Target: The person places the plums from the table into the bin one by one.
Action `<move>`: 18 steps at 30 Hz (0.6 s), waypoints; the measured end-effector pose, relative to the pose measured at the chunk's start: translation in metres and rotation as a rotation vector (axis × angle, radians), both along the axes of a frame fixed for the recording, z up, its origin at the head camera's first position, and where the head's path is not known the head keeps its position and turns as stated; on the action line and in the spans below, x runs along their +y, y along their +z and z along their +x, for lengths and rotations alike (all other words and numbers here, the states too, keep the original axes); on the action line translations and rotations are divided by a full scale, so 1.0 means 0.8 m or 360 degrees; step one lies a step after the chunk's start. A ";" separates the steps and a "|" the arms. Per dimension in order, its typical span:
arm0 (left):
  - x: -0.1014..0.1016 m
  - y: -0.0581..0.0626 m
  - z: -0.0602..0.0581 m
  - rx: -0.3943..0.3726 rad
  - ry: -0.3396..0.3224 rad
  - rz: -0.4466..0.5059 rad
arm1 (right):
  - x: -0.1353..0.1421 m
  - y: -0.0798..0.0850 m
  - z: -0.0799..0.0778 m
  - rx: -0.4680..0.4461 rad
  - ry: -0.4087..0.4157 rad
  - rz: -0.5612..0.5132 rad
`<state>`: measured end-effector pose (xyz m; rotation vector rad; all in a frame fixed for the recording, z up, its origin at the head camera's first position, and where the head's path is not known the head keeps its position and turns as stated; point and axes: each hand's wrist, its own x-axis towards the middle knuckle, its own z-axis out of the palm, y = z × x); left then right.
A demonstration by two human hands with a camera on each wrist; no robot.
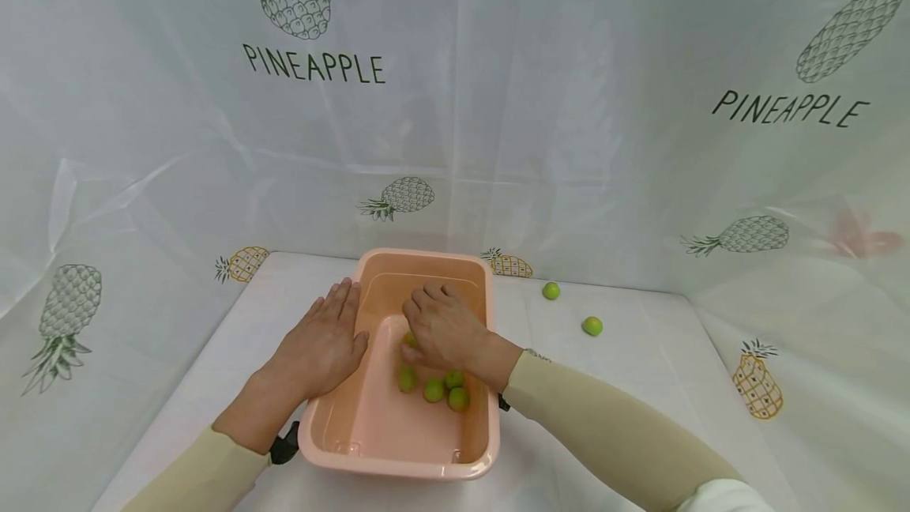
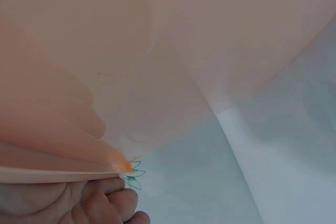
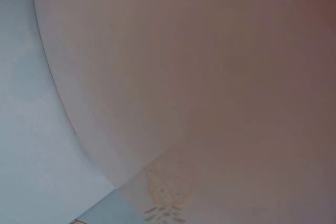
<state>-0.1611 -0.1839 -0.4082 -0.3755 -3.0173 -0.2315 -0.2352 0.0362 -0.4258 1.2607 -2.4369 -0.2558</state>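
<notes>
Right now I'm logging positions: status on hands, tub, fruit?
Left hand against tub rim. Right hand inside by green fruits, grip unclear. Two loose fruits outside, right side. Right wrist crosses rim.

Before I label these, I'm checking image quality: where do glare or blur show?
Head: largely legible, pale glare streaks on the printed sheet; left wrist: dim, the left hand and tub rim readable below a soft pinkish haze; right wrist: dim, brownish haze over most of it, the pineapple print washed out.

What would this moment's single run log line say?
Left hand grip: touching pink rectangular plastic basin, left rim | Right hand grip: inside basin, hold unclear | Small round green fruits: several in basin, two on white table
</notes>
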 end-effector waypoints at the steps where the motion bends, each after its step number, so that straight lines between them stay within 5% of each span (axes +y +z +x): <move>1: 0.000 0.000 0.000 -0.0002 0.0001 -0.0002 | 0.000 0.000 0.000 0.0005 -0.0001 0.0006; 9: 0.000 -0.002 0.000 0.0010 -0.0009 0.0022 | 0.003 0.004 0.000 0.0014 0.0024 -0.0009; 18: 0.001 -0.003 0.001 -0.0008 0.0008 0.0044 | 0.037 0.023 -0.009 0.0011 0.0113 -0.0365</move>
